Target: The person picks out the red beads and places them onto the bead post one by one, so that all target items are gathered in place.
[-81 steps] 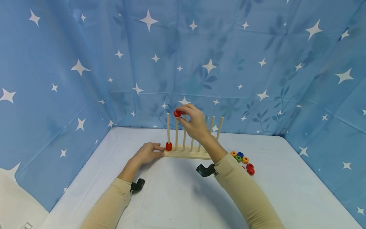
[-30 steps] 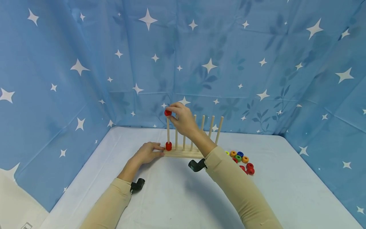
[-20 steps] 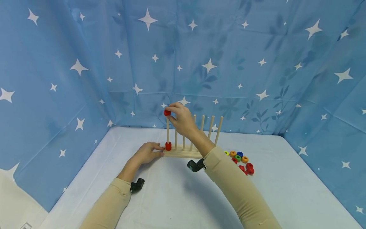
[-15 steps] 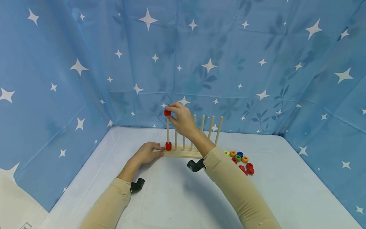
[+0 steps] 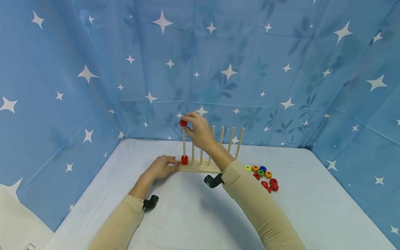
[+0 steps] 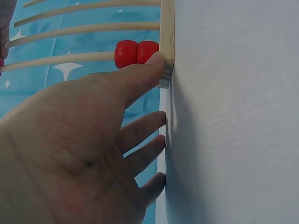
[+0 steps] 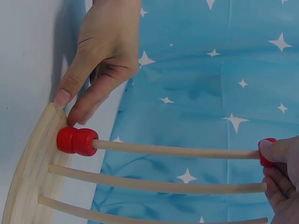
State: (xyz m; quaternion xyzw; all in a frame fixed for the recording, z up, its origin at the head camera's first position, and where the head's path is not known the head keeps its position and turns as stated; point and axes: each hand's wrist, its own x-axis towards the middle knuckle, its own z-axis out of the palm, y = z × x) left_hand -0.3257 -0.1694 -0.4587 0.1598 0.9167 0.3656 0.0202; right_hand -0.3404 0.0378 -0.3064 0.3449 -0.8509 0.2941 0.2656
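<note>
A wooden peg rack (image 5: 200,168) stands on the table, its upright rods rising from a flat base. Two red beads (image 5: 184,160) are stacked at the bottom of the leftmost rod; they also show in the left wrist view. Between thumb and fingers, my right hand (image 5: 200,130) pinches another red bead (image 7: 266,152) at the top of that same rod. My left hand (image 5: 160,167) holds the base's left end between thumb and index finger. In the left wrist view its other fingers (image 6: 145,154) reach down to the tabletop.
Right of the rack lie loose beads: a yellow bead (image 5: 248,168), a blue bead (image 5: 263,168), a green bead (image 5: 260,173), orange ones and several red ones. A blue star-patterned curtain (image 5: 200,69) hangs behind and beside the white table (image 5: 175,222).
Over the earlier frames my right hand has moved left with the red bead, from beside the second rod to the top of the leftmost rod. It then stays there. My left hand has not moved.
</note>
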